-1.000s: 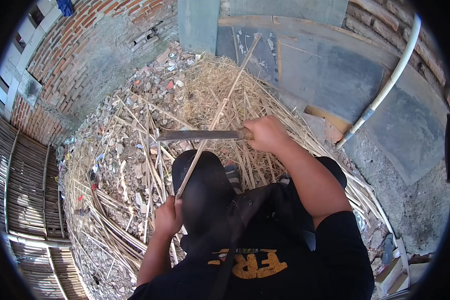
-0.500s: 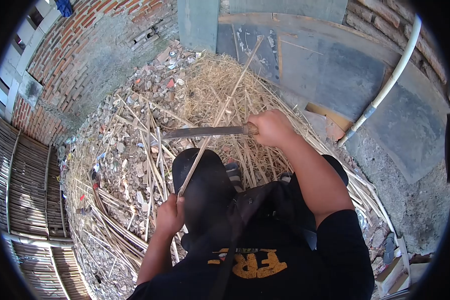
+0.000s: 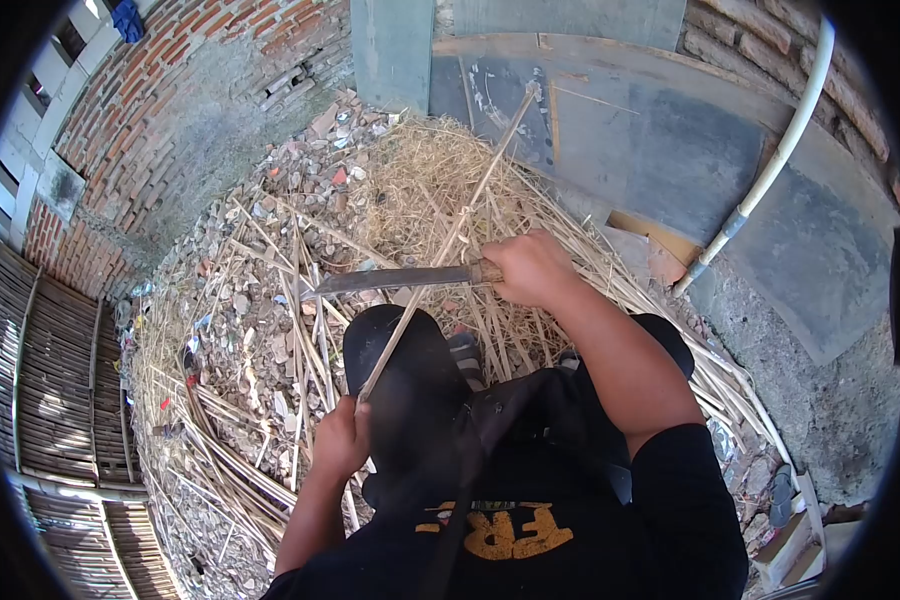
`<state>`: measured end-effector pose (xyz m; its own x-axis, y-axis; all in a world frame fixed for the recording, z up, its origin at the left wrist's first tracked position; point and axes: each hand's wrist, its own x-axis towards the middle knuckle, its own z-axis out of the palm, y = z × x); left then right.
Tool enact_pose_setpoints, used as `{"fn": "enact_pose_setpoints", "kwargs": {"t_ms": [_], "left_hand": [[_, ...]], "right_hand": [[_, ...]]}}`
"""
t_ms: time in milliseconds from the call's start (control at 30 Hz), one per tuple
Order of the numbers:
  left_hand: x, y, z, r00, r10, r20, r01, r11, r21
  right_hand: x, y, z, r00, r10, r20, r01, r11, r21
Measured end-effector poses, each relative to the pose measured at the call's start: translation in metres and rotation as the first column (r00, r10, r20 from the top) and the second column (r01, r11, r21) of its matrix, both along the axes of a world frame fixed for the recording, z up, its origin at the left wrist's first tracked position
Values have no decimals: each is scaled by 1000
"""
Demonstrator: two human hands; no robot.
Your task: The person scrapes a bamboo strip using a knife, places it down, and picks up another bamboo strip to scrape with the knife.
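My left hand (image 3: 341, 438) is closed around the lower end of a long, thin bamboo strip (image 3: 485, 180), which slants up and away to the right across my knee. A knot or node shows partway along the strip. In my right hand (image 3: 532, 268) is the wooden handle of a machete (image 3: 395, 280), gripped with the fingers wrapped round it. Its long dark blade points left and lies across the strip, a little beyond my knee. Whether the edge bites into the strip I cannot tell.
Pale shavings (image 3: 420, 165) are heaped ahead of my feet. Split bamboo strips (image 3: 235, 455) lie over rubble on the left, more along the right. A brick wall (image 3: 160, 130), a woven bamboo panel (image 3: 55, 370), grey boards (image 3: 660, 130) and a white pipe (image 3: 780, 165) stand around.
My right hand has drawn the machete slightly toward me and to the left along the strip. The strip's far end has dipped a little; my left hand stays nearly in place.
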<state>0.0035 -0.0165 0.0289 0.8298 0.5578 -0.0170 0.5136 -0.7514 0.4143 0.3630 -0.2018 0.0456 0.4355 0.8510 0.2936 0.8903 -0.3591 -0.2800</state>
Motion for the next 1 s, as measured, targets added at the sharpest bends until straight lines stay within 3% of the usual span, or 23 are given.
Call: {"fn": "enact_pose_setpoints", "kwargs": {"t_ms": [167, 367, 467, 567, 767, 867, 967, 1000], "left_hand": [[2, -2, -3, 1000, 10, 19, -9, 1000, -29], [-3, -1, -2, 1000, 8, 26, -8, 1000, -14], [1, 3, -2, 1000, -4, 19, 4, 1000, -19], [1, 0, 0, 1000, 10, 11, -9, 999, -46], [1, -1, -3, 1000, -15, 21, 15, 1000, -9], [-2, -2, -2, 1000, 18, 11, -19, 1000, 24], [0, 0, 0, 999, 52, -15, -52, 998, 30], [0, 3, -1, 999, 50, -20, -49, 998, 34]], "right_hand": [[-20, 9, -4, 983, 148, 105, -151, 988, 24], [10, -3, -1, 981, -64, -183, 48, 995, -87], [4, -4, 2, 999, -47, -22, 46, 998, -37], [-5, -5, 8, 997, 71, 1, -71, 996, 57], [-21, 10, -5, 980, 182, 76, -183, 983, 7], [-9, 7, 2, 995, 32, -98, -42, 994, -104], [8, 5, -7, 993, -29, -114, 10, 986, -168], [7, 5, -4, 995, -25, -92, 14, 993, -118]]}}
